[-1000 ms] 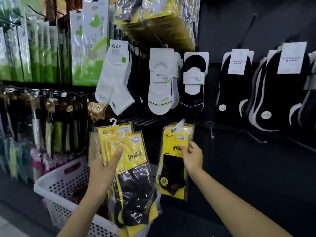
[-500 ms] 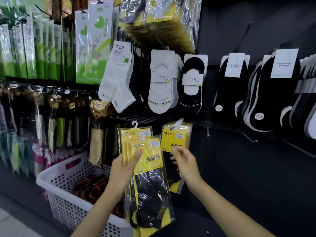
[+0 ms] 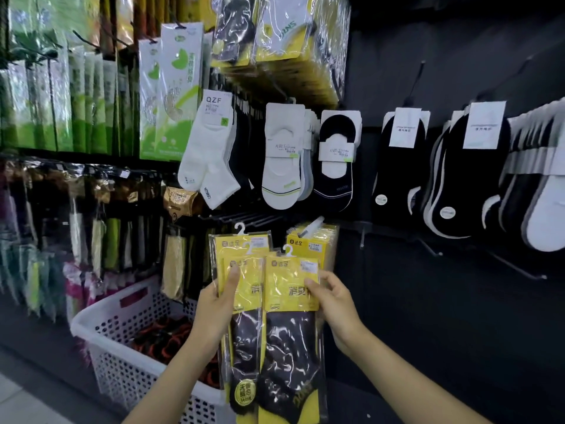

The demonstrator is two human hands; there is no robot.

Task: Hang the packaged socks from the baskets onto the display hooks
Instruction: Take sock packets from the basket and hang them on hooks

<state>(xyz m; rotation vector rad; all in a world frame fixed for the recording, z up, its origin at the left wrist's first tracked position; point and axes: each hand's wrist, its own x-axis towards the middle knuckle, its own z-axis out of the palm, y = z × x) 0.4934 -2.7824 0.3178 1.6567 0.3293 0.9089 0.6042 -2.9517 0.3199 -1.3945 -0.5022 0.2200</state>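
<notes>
My left hand (image 3: 214, 307) grips a small stack of yellow sock packs (image 3: 241, 270) with black socks inside, thumb across the front. My right hand (image 3: 333, 301) pinches the right edge of the front sock pack (image 3: 290, 316), which stands a little apart from the stack, its white hanger at the top. Behind them, more of the same yellow packs (image 3: 315, 240) hang on a display hook (image 3: 310, 228). A white perforated basket (image 3: 122, 341) stands low on the left with dark and orange packs in it.
White and black socks (image 3: 281, 157) hang on the wall above. Bare hooks (image 3: 519, 270) stick out of the dark panel at right. Green packs (image 3: 171, 96) and dark hosiery fill the racks on the left.
My right hand left the packs hanging on the hook and came over to the held stack, where it now pinches the front pack. My left hand moved the stack rightwards and up.
</notes>
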